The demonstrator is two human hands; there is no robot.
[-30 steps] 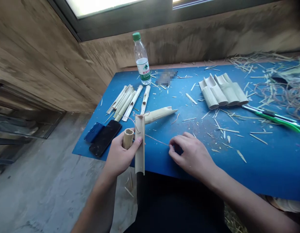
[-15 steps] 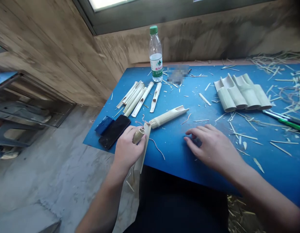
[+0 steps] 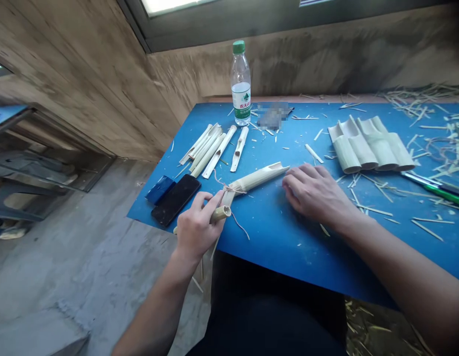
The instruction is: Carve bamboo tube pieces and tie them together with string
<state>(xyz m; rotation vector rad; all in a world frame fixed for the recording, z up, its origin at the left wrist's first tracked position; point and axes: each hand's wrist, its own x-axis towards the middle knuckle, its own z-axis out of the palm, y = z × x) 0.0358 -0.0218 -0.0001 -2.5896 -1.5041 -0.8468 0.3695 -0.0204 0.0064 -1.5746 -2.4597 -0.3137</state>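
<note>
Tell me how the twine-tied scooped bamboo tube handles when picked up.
The bamboo tube probably feels stiff, since it lies straight. Its hollow, cut-away end suggests it is light for its size. Its rounded side could let it roll, though the twine may check that.

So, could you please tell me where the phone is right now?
In the head view, the black smartphone lies near the left edge of the blue work surface, between a small blue rectangular object and the person's left hand.
</note>
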